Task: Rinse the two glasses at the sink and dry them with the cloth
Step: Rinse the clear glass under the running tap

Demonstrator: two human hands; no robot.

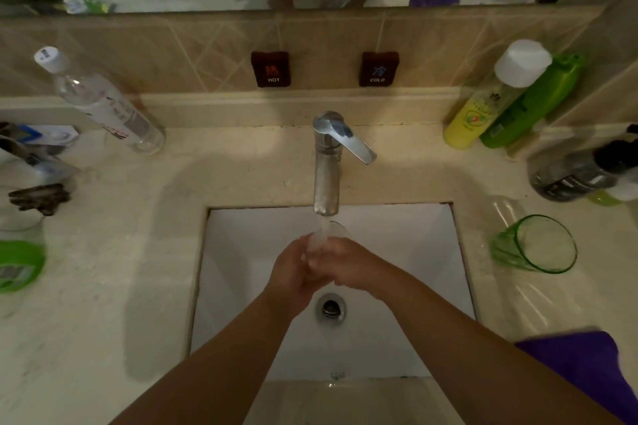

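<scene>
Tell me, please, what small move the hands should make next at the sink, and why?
Probably turn the clear glass under the stream so water reaches all of it. Both the left hand and the right hand hold it beneath the tap; the green glass waits on the counter.

Glass (329, 235) under tap (326, 176) over sink (397, 252); second glass (538, 245) right, on counter (103, 286).

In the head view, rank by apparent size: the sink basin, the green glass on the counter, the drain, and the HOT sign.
Largest to smallest:
1. sink basin
2. green glass, though the wide lens stretches it near the edge
3. HOT sign and drain look alike; not ranked.
</scene>
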